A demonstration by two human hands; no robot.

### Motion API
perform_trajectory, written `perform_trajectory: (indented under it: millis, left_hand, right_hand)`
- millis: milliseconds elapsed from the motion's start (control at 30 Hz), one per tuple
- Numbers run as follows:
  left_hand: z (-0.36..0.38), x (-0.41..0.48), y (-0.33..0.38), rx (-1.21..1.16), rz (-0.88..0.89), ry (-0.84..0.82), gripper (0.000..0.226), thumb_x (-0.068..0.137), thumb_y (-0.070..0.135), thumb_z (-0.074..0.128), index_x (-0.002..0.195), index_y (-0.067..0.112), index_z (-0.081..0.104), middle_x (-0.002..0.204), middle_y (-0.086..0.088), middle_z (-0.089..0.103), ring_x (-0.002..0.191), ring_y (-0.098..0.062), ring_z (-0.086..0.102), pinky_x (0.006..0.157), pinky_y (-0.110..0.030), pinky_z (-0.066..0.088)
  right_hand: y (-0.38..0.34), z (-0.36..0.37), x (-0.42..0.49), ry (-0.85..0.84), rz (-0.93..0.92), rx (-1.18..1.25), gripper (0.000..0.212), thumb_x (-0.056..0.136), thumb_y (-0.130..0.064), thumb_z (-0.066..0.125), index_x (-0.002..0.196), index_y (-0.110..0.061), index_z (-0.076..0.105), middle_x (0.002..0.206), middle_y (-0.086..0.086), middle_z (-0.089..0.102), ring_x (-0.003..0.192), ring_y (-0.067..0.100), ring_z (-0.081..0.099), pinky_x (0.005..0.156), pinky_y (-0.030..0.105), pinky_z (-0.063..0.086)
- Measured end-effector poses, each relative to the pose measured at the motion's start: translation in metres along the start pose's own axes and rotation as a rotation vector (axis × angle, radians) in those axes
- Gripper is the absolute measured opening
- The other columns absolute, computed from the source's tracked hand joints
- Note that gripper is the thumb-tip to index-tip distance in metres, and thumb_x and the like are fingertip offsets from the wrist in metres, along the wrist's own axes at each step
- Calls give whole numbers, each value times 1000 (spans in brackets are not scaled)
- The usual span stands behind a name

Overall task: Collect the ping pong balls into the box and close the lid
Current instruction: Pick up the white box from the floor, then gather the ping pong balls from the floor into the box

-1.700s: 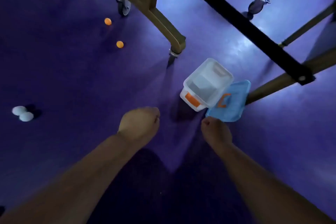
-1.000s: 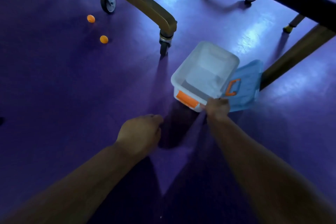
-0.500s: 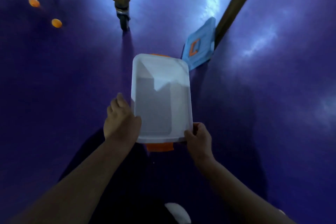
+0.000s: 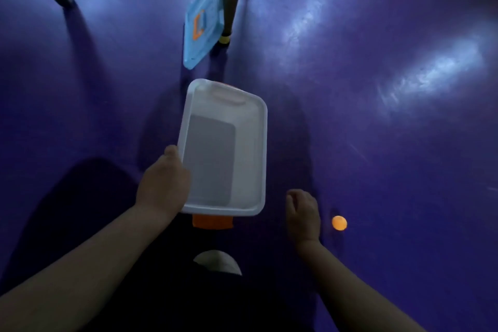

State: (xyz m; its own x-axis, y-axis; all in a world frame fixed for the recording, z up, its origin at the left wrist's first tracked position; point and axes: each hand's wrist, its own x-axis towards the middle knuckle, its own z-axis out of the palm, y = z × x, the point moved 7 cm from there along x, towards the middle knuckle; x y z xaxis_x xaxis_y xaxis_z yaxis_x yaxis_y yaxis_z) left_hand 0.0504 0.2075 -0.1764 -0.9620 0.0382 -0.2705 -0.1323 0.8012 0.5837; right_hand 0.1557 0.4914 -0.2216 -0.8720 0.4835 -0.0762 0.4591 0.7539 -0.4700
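Left hand (image 4: 164,186) grips the white box (image 4: 262,159) by its left rim; right hand (image 4: 303,215) hangs slack, holding nothing, beside an orange ball (image 4: 339,223) on the floor (image 4: 390,175).

Dim, floor (image 4: 420,73) glare (upper right), blurred edges

Translucent plastic box (image 4: 250,127), blue plastic lid (image 4: 208,21), glossy purple floor (image 4: 377,143).

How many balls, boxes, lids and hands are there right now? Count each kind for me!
Orange ping pong ball: 1
White box: 1
Blue lid: 1
Hands: 2, the left hand gripping the box's edge, the right hand holding nothing
Total: 5
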Motion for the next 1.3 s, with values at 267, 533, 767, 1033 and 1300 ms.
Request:
perform_trajectory:
  millis: [267,533,767,1033,1300]
  left_hand:
    - [6,-4,-2,-26,9,7,8,90,8,44,97,7,40,95,-20,59,81,-38,59,71,-44,50]
    - [5,1,2,-12,13,28,8,90,9,45,95,9,40,90,-13,53,76,-34,55,65,-38,44]
    - [-8,9,4,-15,3,56,11,90,10,46,100,6,42,96,-15,57,75,-29,50,64,-33,34]
    - [-22,6,-22,-112,-121,75,6,90,14,44,95,14,41,94,-8,57,81,-30,55,67,-32,38]
    - [-58,-9,-94,-121,-304,209,9,92,15,42,101,12,42,88,-4,54,83,-29,56,66,-30,34]
  right_hand:
    - [119,-11,-3,-286,417,-504,59,94,-11,45,147,-25,24,159,12,2,146,31,0,115,45,18]
    - [113,-7,11,-149,376,-349,40,88,2,49,127,-7,52,128,17,45,110,31,41,82,33,40]
    - [-47,-18,38,41,-48,216,38,84,-51,52,100,-17,56,89,0,59,78,22,58,67,31,42]
    - [-173,12,37,-56,-449,28,58,82,-54,51,126,-16,47,127,5,47,114,19,35,92,35,38]
    - [-201,84,36,-451,-201,156,36,87,-18,59,118,-11,41,102,0,56,84,17,55,64,32,45]
